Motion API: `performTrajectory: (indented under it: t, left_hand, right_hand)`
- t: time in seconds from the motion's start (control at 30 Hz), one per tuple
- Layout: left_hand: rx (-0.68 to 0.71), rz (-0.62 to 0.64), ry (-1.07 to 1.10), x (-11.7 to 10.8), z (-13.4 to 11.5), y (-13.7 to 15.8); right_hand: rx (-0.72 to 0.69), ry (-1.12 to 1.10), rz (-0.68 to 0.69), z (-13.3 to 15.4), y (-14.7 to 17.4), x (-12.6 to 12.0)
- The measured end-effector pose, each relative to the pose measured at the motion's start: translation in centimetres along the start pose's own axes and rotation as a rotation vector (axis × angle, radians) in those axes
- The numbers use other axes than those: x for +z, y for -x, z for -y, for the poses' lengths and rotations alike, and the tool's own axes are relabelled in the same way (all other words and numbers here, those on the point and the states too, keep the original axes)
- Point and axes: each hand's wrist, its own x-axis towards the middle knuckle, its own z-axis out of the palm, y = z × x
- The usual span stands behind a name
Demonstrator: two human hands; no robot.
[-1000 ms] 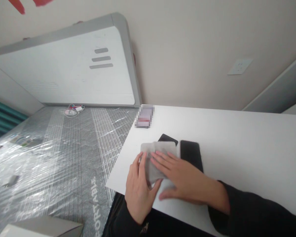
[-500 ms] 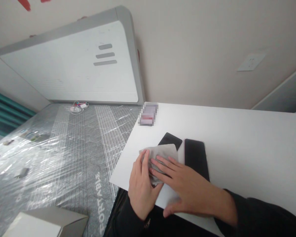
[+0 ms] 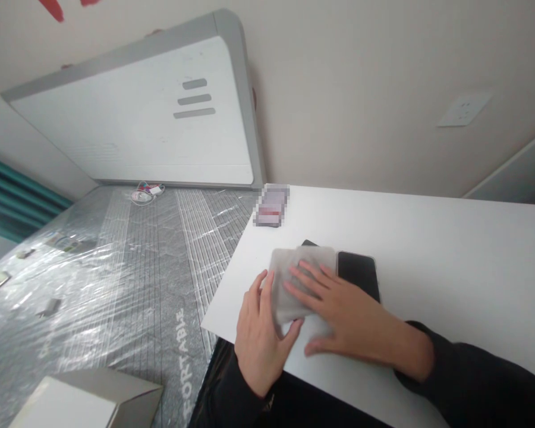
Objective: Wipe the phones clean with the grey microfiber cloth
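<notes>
A grey cloth [image 3: 289, 279] lies over a black phone [image 3: 309, 243] on the white table [image 3: 428, 249]; only the phone's far corner shows. My right hand [image 3: 339, 309] presses flat on the cloth, fingers spread. My left hand [image 3: 261, 333] rests at the cloth's near left edge, thumb under its lower side. A second black phone [image 3: 359, 273] lies just right of the cloth, partly under my right hand.
A blurred small card or box [image 3: 271, 205] sits at the table's far left corner. Left of the table is a plastic-wrapped grey mattress [image 3: 116, 285] with small items on it and a white headboard panel [image 3: 151, 125]. A cardboard box [image 3: 84, 398] is bottom left.
My right hand has pushed the cloth away from me along the phone, so less of the phone shows now. My left hand stays at the near edge.
</notes>
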Motion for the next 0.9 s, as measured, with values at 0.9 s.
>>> performTrajectory:
  t: [0.9]
  left_hand:
    - [0.008,0.017,0.014,-0.2,-0.1,-0.3]
  right_hand:
    - [-0.004,0.128,-0.097,0.0,-3.7,0.9]
